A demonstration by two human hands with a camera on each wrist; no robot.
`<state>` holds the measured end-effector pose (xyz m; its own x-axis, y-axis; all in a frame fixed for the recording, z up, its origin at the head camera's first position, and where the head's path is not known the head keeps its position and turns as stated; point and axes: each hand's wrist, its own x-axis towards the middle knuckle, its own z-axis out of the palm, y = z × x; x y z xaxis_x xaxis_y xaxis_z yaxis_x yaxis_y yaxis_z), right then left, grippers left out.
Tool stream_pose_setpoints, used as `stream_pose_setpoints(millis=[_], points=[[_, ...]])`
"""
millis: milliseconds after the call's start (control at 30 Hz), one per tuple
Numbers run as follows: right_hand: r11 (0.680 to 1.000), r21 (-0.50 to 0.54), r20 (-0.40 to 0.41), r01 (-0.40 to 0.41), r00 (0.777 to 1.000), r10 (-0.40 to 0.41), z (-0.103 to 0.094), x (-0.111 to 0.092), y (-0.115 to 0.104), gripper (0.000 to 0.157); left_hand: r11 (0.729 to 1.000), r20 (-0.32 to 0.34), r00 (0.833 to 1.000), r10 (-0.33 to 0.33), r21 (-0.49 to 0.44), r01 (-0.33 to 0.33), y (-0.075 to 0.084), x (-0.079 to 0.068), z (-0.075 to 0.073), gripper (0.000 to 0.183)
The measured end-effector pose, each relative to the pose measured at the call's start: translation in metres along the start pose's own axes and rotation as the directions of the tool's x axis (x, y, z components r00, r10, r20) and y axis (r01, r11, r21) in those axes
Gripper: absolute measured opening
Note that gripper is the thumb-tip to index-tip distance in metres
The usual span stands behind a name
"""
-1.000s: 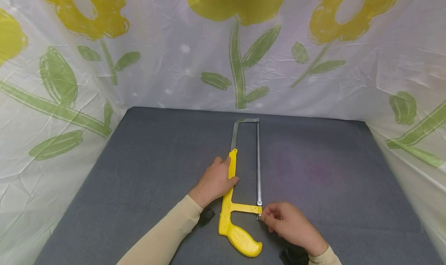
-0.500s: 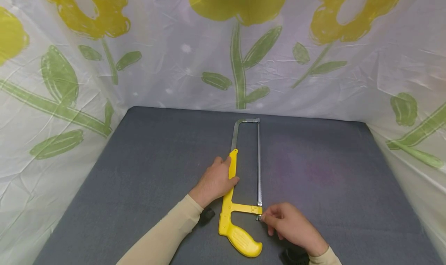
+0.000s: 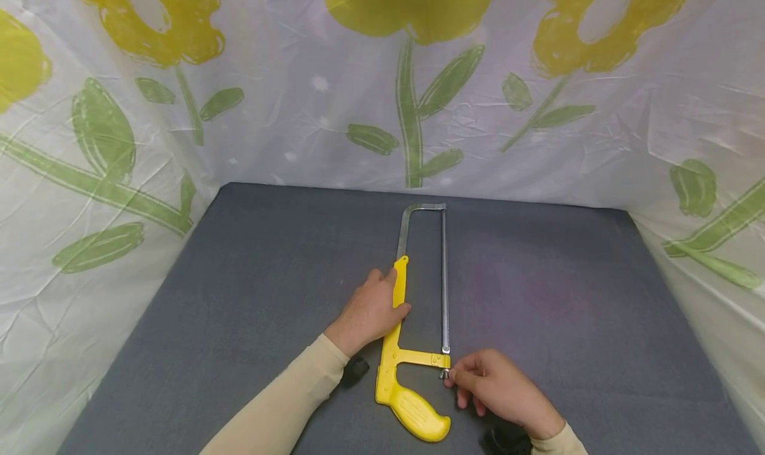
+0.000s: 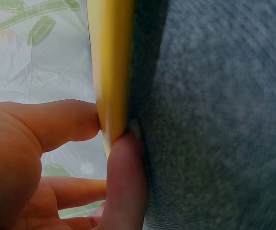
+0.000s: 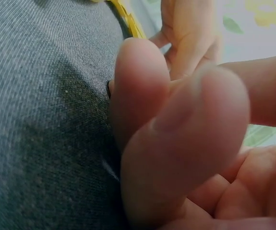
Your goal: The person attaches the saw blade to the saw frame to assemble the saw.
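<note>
A hacksaw (image 3: 415,412) with a yellow handle and frame lies on the dark grey table, its metal bow at the far end. Its blade (image 3: 445,282) runs along the right side. My left hand (image 3: 368,309) grips the long yellow bar; in the left wrist view, thumb and finger pinch that bar (image 4: 114,67) edge-on. At the lower end of the blade, my right hand (image 3: 496,382) has its thumb and index finger at the small metal wing nut (image 3: 444,374), pinching it. Blurred fingertips (image 5: 142,67) of this hand hide the nut in the right wrist view.
The grey cloth-covered table (image 3: 269,256) extends around the saw. A white curtain (image 3: 269,109) printed with yellow flowers rises along the back and sides. Black wrist devices show by the left wrist (image 3: 355,372) and right wrist (image 3: 507,440).
The right fingers have shifted slightly at the wing nut, and its lower fingers have spread downward a little. My left hand and the hacksaw stay put.
</note>
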<state>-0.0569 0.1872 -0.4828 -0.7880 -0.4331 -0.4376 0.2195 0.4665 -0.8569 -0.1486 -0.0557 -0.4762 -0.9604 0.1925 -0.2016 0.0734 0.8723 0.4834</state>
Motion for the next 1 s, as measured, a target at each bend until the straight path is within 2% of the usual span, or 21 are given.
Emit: stream_pose_setpoints(millis=[633,1000], points=[[1.000,0.023,0.012,-0.017,1.000,0.017,0.0007,0.0008,0.0025,0.025,1.000,0.006,1.000,0.014,0.004,-0.014,-0.0014,0.0000,0.0013,0.081],[1.000,-0.007,0.003,-0.002,1.000,0.002,0.0026,-0.0025,0.0056,0.025,1.000,0.017,1.000,0.016,-0.021,-0.015,-0.0053,-0.0024,0.0047,0.084]])
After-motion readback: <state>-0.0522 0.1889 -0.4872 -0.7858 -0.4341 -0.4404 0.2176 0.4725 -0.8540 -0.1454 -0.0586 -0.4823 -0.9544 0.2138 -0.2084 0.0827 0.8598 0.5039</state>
